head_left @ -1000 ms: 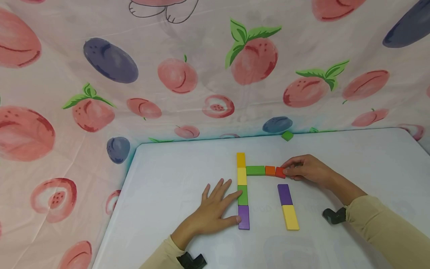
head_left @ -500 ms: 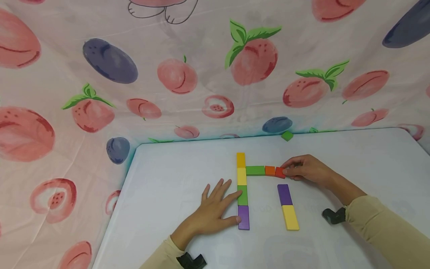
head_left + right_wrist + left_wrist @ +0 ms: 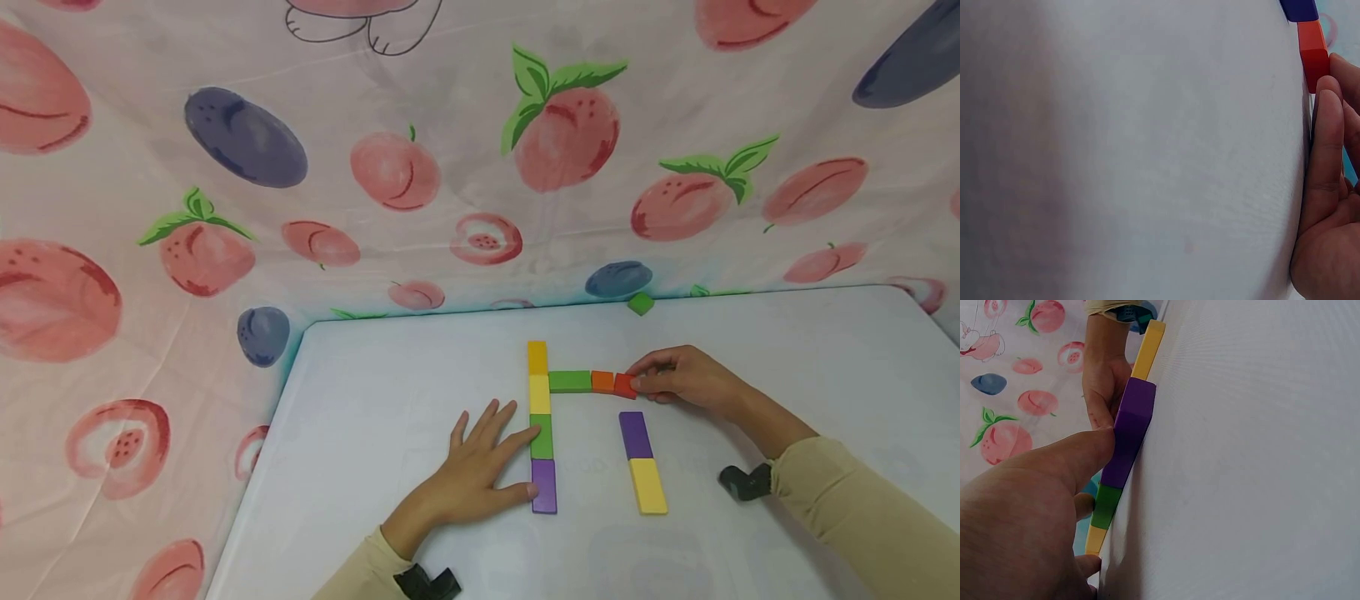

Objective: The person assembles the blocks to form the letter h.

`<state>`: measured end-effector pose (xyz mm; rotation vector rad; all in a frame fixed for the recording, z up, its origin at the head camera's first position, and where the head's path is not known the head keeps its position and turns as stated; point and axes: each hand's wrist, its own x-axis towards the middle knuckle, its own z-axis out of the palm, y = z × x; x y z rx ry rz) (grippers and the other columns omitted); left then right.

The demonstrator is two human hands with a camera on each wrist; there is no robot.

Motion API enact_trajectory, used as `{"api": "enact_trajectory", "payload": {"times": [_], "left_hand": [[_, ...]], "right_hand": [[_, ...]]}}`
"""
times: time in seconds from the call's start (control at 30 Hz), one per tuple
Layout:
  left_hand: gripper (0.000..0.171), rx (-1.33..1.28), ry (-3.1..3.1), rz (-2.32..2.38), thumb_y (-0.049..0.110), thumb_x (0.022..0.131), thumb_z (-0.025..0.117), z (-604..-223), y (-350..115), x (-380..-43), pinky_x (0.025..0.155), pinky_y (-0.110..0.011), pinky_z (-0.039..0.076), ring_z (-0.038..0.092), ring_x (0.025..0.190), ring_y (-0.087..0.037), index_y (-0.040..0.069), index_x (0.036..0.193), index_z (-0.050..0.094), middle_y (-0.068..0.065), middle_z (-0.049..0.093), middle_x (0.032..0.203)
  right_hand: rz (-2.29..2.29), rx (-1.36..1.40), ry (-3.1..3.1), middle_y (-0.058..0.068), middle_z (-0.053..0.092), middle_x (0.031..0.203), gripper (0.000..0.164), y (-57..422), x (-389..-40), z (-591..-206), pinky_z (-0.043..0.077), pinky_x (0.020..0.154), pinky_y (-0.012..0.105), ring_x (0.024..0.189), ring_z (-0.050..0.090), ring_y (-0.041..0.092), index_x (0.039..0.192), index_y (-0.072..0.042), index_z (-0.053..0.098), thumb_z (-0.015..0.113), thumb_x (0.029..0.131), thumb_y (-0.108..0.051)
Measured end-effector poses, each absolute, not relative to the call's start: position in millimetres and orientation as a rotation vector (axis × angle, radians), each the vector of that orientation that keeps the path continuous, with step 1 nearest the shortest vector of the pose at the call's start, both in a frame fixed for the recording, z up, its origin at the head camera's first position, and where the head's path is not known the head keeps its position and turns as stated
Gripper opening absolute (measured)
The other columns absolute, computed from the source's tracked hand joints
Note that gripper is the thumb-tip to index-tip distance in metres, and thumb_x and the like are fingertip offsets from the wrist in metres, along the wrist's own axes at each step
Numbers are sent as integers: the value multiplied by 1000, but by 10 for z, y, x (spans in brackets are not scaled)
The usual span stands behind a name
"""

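Note:
A column of blocks stands in the head view: two yellow blocks (image 3: 538, 392), a green block (image 3: 541, 437) and a purple block (image 3: 544, 487), end to end. My left hand (image 3: 468, 475) lies beside it with fingers spread, index fingertip at the green block and thumb touching the purple one. From the column a green block (image 3: 570, 382), an orange block (image 3: 602, 382) and a red block (image 3: 625, 385) run rightward in a row. My right hand (image 3: 686, 379) pinches the red block's right end between thumb and index finger; the right wrist view also shows the fingertips at this red block (image 3: 1314, 59).
Below the row lie a dark purple block (image 3: 636, 434) and a yellow block (image 3: 648, 486), joined end to end and slightly slanted. All rest on a white table (image 3: 375, 375). A fruit-patterned cloth (image 3: 450, 83) hangs behind and at the left. A small green piece (image 3: 641, 303) sits at the back edge.

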<state>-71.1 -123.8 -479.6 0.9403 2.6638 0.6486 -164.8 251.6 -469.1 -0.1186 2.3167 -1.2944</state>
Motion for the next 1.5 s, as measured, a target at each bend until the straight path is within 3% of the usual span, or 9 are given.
{"api": "enact_trajectory", "payload": {"times": [1.5], "left_hand": [[74,928,2655,648,64,97,53,-4812,-1238,-709,120,-69,-5,-2,161,-31,34,161,31,-7,8,174]], "right_hand": [[-1298,-113,2320,7,65,89,43,2518,-1648,-4706,54,69,26,81,61,18,121,-8,73,79,90,-36]]}}
